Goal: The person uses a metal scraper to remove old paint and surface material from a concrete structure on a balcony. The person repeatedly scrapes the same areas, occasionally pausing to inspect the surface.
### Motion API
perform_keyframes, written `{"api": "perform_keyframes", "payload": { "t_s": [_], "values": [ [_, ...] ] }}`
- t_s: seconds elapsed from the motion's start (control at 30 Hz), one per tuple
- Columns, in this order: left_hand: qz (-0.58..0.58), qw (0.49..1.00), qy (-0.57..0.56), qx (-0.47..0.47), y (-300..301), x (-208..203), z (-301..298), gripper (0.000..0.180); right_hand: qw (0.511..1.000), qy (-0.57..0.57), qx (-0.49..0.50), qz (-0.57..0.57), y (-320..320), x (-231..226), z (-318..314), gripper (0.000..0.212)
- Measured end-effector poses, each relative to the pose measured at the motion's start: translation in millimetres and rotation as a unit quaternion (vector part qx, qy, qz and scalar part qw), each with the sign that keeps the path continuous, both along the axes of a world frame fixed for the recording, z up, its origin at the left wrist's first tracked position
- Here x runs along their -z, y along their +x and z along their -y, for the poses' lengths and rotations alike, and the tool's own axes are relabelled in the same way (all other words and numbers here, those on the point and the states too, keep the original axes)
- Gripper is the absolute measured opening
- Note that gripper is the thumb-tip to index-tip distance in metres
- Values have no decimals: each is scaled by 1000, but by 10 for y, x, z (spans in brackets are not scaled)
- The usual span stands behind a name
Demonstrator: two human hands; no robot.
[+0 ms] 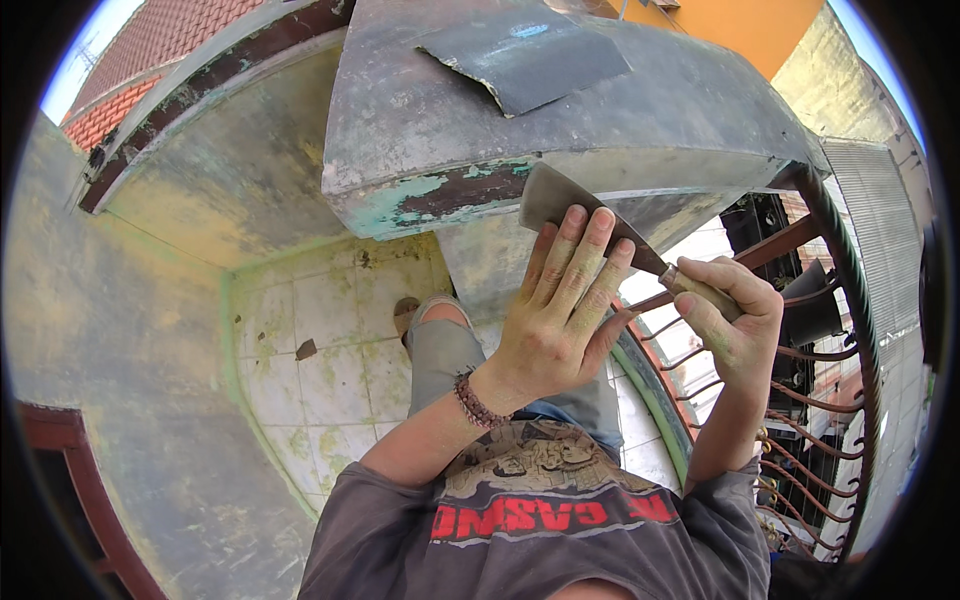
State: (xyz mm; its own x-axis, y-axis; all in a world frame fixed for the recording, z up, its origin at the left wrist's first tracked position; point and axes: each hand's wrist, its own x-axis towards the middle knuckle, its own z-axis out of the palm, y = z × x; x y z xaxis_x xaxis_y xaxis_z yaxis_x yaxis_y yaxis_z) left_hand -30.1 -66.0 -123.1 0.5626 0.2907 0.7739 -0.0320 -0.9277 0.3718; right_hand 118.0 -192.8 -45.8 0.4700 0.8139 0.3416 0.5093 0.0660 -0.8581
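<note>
My right hand is wrapped round the wooden handle of a scraper, also called a putty knife, with a wide metal blade. The blade's end rests against the front edge of a grey ledge, beside a patch of peeling turquoise and dark brown paint. My left hand lies over the blade with its fingers stretched out and pressed to the metal. A beaded bracelet circles that wrist. What lies under the left palm is hidden.
A dark sheet with a torn edge lies on top of the ledge. Dark metal railing with curled bars curves along the right. Stained white tiles cover the floor, where a brown dry leaf-like scrap lies. A scuffed wall rises at left.
</note>
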Motion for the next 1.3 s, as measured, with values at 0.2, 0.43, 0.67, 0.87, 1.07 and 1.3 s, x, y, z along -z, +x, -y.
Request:
{"api": "perform_keyframes", "payload": {
  "t_s": [0.2, 0.43, 0.67, 0.87, 1.07, 1.3],
  "values": [
    [-1, 1000, 14, -8, -31, -63, -17, 56, 999, -10, -4, -42, 35, 118, 43, 31],
    [189, 919, -345, 7, -155, 193, 102, 29, 983, -1, -43, -181, -157, 532, 2, 34],
    [129, 784, -556, 245, -23, 87, -132, 30, 892, 111, -199, -390, -865, 1312, -204, 46],
    [106, 765, -574, 273, -39, 1, -251, 29, 882, 130, -219, -398, -987, 1351, -440, 45],
    [83, 808, -537, 228, -47, -160, -351, 28, 898, 134, -163, -386, -1089, 1234, -572, 35],
    [115, 815, -519, 232, -34, -182, -327, 27, 914, 136, -148, -354, -1110, 1160, -585, 36]
  ]
}}
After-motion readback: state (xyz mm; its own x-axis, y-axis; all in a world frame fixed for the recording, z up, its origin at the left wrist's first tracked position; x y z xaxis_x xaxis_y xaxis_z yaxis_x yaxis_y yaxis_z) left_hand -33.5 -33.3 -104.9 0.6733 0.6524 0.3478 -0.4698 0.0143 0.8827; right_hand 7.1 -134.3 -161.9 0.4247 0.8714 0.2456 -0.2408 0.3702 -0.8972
